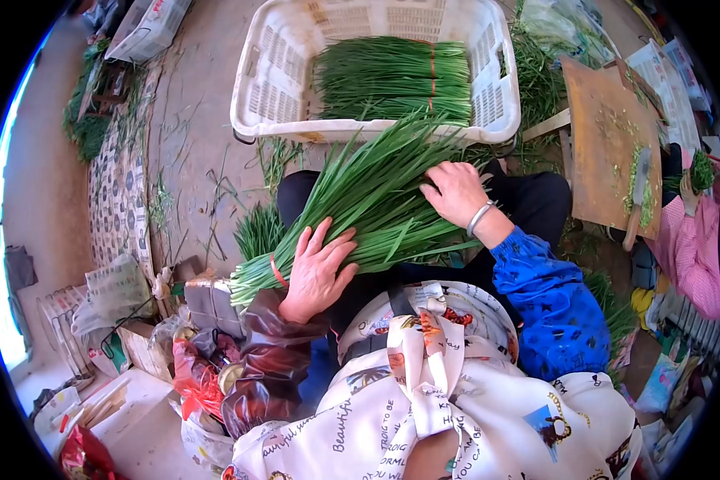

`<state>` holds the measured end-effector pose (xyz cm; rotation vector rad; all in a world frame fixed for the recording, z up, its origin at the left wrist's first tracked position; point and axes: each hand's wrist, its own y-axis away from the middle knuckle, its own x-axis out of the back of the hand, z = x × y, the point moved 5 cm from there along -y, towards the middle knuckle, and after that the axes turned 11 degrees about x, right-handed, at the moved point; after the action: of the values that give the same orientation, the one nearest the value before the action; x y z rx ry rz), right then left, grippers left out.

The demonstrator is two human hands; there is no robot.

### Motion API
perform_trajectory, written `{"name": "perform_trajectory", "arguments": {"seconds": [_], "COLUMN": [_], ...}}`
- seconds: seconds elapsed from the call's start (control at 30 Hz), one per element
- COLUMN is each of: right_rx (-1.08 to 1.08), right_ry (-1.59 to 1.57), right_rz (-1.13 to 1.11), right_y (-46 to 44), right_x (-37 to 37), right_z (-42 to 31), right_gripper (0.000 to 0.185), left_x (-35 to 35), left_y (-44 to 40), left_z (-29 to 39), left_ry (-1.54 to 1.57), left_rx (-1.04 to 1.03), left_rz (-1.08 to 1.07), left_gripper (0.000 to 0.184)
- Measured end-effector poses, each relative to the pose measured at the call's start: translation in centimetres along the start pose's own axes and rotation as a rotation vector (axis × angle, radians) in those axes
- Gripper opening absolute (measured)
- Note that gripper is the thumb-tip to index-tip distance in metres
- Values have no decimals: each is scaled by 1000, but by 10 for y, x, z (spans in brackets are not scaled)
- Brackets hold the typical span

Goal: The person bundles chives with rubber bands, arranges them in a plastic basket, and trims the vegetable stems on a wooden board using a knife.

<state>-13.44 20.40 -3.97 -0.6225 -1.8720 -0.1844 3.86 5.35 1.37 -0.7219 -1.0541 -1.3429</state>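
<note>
two hands (318, 276) (460, 194) touch one leafy bundle (372, 196) (red-banded).

Maroon left sleeve (268, 372), blue right sleeve (554, 308), silver bangle (478, 216), printed white clothing (352, 424)

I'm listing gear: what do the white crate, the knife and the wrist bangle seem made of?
White crate: probably moulded plastic, satin finish; slotted walls and rounded rim suggest it.
Knife: greyish metal blade, rather dull, perhaps steel; brown handle, probably wood by colour.
Bangle: polished silver-coloured metal, judging by its shine.
</note>
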Motion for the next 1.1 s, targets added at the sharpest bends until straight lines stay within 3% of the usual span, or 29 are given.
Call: {"name": "perform_trajectory", "arguments": {"seconds": [0.13,0.27,0.43,0.53,0.6,0.63,0.73,0.77,0.83,0.87,0.93,0.97,1.03,1.1], "right_rx": [115,189,25,-562,-695,-671,-430,-511,-76,-75,-167,-228,-111,-178], "right_ry": [-229,-99,-171,-768,-1384,-1460,-1231,-1059,308,307,-7,-192,-109,-20], "right_rz": [52,97,211,459,514,461,-31,-273,-103,-104,190,190,239,40], "right_y": [-8,-14,-18,-13,-4,0,30,47,74,68,44,33,10,-2], "right_x": [-13,-8,-8,-22,6,34,67,62,70,74,94,86,61,14], "right_z": [-11,-27,-32,15,27,21,30,43,59,55,42,37,26,26], "right_gripper": [12,8,8,11,14,12,12,14,19,19,25,23,16,25], "left_x": [-2,-1,-1,-2,-2,-1,0,0,0,0,0,-1,-1,-2], "left_y": [0,-2,-1,-1,-1,-2,-4,-5,-6,-8,-10,-11,-11,-11], "left_z": [-1,-1,-1,-1,-2,-2,0,0,3,5,7,8,8,8], "left_ry": [34,22,25,25,30,29,30,25,22,1,-21,-20,-30,-33], "left_rx": [12,19,22,32,46,45,60,50,49,41,27,28,22,15], "left_rz": [-46,-47,-39,-26,-22,-23,-18,-12,-7,3,14,-3,-16,-27], "left_gripper": [31,32,32,32,33,33,35,36,38,38,39,39,39,38]}}
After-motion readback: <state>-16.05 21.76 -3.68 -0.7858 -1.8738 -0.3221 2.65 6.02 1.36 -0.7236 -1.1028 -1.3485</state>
